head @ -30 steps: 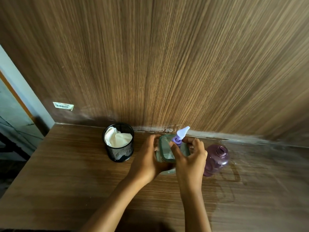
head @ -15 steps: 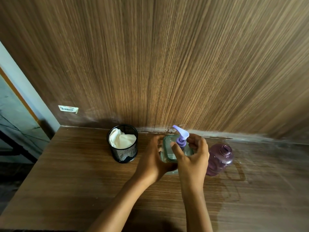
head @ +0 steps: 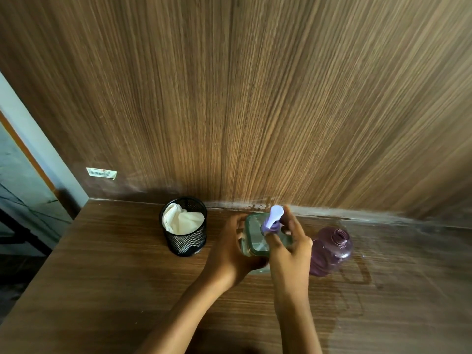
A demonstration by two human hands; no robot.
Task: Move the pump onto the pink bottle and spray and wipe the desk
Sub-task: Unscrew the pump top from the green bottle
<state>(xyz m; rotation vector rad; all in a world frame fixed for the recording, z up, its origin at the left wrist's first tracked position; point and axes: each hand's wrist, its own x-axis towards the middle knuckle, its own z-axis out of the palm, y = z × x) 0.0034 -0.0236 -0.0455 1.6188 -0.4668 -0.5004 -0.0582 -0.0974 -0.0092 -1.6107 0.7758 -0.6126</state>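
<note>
Pinching the lilac pump (head: 272, 221), the right hand (head: 288, 256) sat above the squarish clear bottle (head: 255, 235) gripped by the left hand (head: 229, 254).

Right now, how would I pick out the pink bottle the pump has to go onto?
Follow the wood wall panel down to the desk. Just right of the right hand stands the pink bottle. Unlike the clear bottle beside it, which carries the pump, it is tinted purplish-pink with an open neck.
</note>
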